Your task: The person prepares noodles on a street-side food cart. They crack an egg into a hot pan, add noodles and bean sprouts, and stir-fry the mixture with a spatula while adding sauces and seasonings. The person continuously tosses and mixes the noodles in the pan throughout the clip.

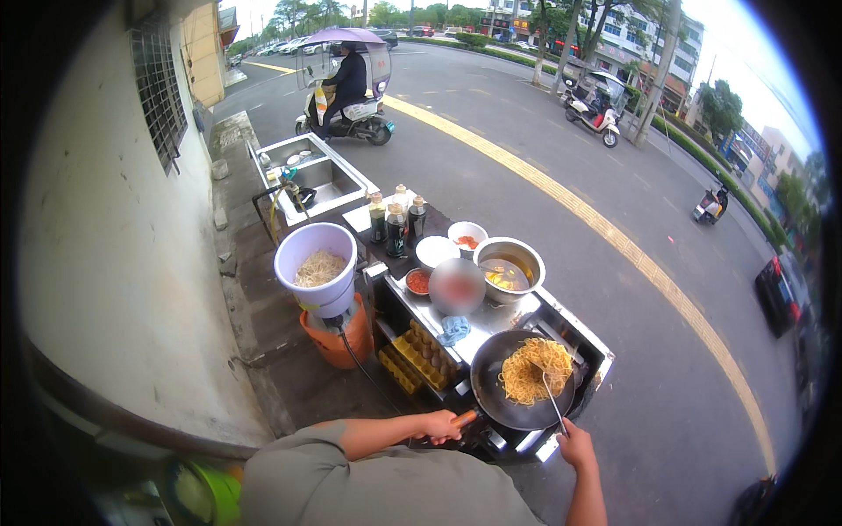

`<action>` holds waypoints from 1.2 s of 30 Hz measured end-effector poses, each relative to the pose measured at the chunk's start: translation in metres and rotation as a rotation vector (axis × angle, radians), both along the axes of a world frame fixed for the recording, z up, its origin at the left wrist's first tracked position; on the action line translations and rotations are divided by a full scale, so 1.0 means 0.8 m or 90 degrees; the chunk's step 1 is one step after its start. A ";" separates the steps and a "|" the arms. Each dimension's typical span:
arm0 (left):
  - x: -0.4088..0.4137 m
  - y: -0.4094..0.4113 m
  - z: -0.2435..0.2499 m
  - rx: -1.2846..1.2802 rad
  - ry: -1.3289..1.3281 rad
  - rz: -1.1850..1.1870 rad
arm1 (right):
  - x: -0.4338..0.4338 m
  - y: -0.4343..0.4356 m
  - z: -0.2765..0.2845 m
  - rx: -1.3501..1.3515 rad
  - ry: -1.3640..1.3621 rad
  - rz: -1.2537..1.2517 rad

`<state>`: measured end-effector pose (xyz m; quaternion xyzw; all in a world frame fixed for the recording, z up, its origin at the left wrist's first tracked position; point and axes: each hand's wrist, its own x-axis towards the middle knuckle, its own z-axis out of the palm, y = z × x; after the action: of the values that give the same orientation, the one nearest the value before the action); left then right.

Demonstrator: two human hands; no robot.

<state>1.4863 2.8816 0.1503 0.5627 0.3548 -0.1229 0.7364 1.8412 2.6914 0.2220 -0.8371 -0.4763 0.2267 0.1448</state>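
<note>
My left hand (pixel 439 427) is closed around the orange-brown handle (pixel 464 419) of a dark wok (pixel 490 388) that rests on the stove end of a steel cart. In my right hand (pixel 576 445) is the long metal handle of a cooking spatula (pixel 553 401). The spatula's head is buried in a heap of browned noodles (pixel 536 369) on the wok's far right side. Just beyond the wok a crumpled blue cloth (pixel 454 330) lies on the steel counter (pixel 498 320).
Past the cloth stand a pot of liquid (pixel 506 266), white bowls (pixel 437 252), a dish of chopped red stuff (pixel 418 281) and sauce bottles (pixel 396 230). To the left are a bucket of pale sprouts or noodles (pixel 320 268), egg trays (pixel 424 355) and a double sink (pixel 322 184). A scooter rider (pixel 348 82) is on the road.
</note>
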 end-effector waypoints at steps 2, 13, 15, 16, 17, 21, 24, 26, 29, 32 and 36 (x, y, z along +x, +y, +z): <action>0.008 0.005 0.023 0.027 0.017 -0.032 | -0.001 -0.009 0.029 -0.037 0.144 -0.004; -0.007 0.013 0.033 0.046 0.008 -0.012 | -0.020 -0.011 0.019 0.024 0.000 -0.019; 0.011 0.021 0.022 0.043 -0.017 -0.031 | -0.016 -0.017 0.029 -0.039 0.148 -0.037; 0.041 0.034 0.012 0.049 -0.032 -0.036 | -0.010 -0.017 0.032 -0.098 0.254 -0.050; 0.070 0.040 0.012 0.065 -0.001 -0.024 | 0.001 -0.019 0.019 -0.113 0.218 -0.037; 0.082 0.040 0.005 0.039 -0.046 -0.036 | 0.007 -0.017 -0.031 -0.010 -0.097 -0.012; -0.002 0.018 0.037 0.018 0.012 -0.010 | -0.036 -0.019 0.017 -0.038 -0.063 -0.083; 0.004 0.017 0.043 0.061 0.013 -0.021 | -0.016 -0.028 0.007 0.016 0.035 -0.034; 0.066 0.037 0.031 0.105 0.003 -0.018 | -0.011 -0.015 0.037 -0.119 0.198 -0.043; 0.098 0.042 0.016 0.098 -0.016 -0.038 | 0.005 -0.019 -0.016 -0.016 -0.029 -0.050; 0.011 0.011 0.052 0.044 0.002 -0.007 | -0.030 -0.034 0.022 0.008 -0.026 -0.132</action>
<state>1.4953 2.8902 0.1915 0.5896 0.3570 -0.1157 0.7153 1.8176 2.6646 0.2399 -0.8853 -0.3916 0.1903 0.1632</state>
